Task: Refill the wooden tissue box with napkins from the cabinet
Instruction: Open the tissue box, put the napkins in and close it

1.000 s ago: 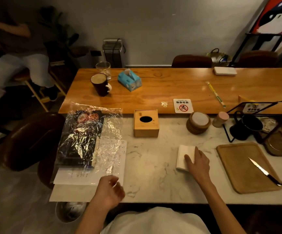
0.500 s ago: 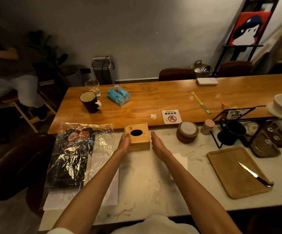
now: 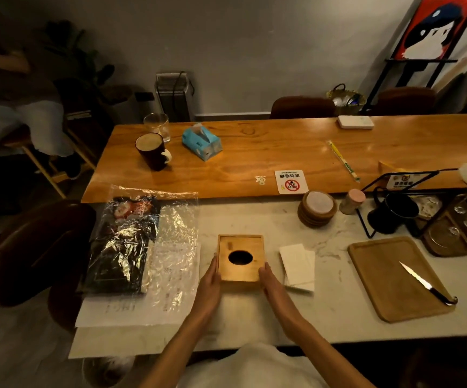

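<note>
The wooden tissue box [image 3: 240,259], with a dark oval hole in its top, sits on the white marble counter [image 3: 254,312] right in front of me. My left hand [image 3: 210,280] lies flat against its left side. My right hand [image 3: 269,278] lies flat against its right side. Fingers of both hands look straight along the box walls. A small stack of white napkins [image 3: 297,266] lies on the counter just right of my right hand, apart from the box.
A plastic-wrapped dark packet [image 3: 126,242] on papers lies to the left. At the right a wooden tray [image 3: 388,278] carries a knife [image 3: 425,284]. Coasters [image 3: 317,210], a black mug [image 3: 391,214] and a wire rack stand behind. The raised wooden bar [image 3: 268,155] holds a mug and blue tissue pack.
My right hand left the napkin stack and both hands went to the wooden box. The box has since come from the back of the counter toward me, between my hands.
</note>
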Motion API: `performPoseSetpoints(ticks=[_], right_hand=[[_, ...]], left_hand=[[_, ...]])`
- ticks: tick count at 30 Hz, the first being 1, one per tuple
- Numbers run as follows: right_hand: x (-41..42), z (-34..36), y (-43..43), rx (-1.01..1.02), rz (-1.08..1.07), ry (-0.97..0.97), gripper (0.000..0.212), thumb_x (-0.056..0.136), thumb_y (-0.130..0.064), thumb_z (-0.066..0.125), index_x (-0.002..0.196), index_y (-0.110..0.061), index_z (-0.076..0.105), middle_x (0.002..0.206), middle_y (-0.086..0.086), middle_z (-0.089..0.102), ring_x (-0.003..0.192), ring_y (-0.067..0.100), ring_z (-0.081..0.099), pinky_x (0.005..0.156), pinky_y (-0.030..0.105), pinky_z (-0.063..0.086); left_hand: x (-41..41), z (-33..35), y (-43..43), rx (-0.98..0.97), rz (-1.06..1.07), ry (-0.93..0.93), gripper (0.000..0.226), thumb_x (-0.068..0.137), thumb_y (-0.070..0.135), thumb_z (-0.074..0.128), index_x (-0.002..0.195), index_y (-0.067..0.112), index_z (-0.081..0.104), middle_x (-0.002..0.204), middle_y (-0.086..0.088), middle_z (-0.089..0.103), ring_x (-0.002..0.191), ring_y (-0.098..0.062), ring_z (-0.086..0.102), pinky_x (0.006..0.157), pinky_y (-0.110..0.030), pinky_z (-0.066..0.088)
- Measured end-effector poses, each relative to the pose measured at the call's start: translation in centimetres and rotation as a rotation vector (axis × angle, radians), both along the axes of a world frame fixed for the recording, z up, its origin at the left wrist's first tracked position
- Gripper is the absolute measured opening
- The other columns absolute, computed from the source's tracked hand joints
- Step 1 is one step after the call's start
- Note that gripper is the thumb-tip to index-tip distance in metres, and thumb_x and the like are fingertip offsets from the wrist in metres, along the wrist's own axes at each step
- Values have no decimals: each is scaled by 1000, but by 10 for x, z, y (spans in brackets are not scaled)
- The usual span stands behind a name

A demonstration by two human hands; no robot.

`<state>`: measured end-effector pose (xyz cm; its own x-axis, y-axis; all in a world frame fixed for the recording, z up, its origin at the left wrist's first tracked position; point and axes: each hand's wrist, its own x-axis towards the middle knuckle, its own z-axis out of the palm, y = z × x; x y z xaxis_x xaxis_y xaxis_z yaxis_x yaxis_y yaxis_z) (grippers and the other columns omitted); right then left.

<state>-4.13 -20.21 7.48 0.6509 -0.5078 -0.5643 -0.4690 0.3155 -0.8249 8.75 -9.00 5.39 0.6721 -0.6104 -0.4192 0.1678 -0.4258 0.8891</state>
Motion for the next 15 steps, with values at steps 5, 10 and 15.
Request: performPoseSetpoints(ticks=[5, 10, 15], right_hand=[[-30, -2, 19, -52, 71, 66, 67, 97, -56, 34, 154, -31, 11, 159, -11, 21, 146, 12, 21, 114, 28, 16], [-35, -15, 12, -551, 299, 118, 76, 96, -53, 45, 155, -29, 5, 160, -9, 14, 145, 8, 19, 114, 24, 21], [-25, -31, -1, -1404, 664, -7, 63, 87, -38, 66, 143, -18, 45, 150, 9, 44, 141, 29, 36, 110, 45, 40]], left_hand=[[-26, -14, 24, 26, 77, -46, 43, 104, 17, 40, 146, 20, 40, 143, 11, 44, 132, -4, 38, 109, -20, 29], [-16, -13, 27, -24, 86, 2, 45, 98, 7, 51, 139, 23, 52, 137, 8, 56, 128, -6, 50, 109, -28, 39], [-9, -13, 31, -27, 86, 30, 42, 95, 13, 59, 134, 26, 57, 132, 10, 61, 124, -6, 55, 107, -33, 44]])
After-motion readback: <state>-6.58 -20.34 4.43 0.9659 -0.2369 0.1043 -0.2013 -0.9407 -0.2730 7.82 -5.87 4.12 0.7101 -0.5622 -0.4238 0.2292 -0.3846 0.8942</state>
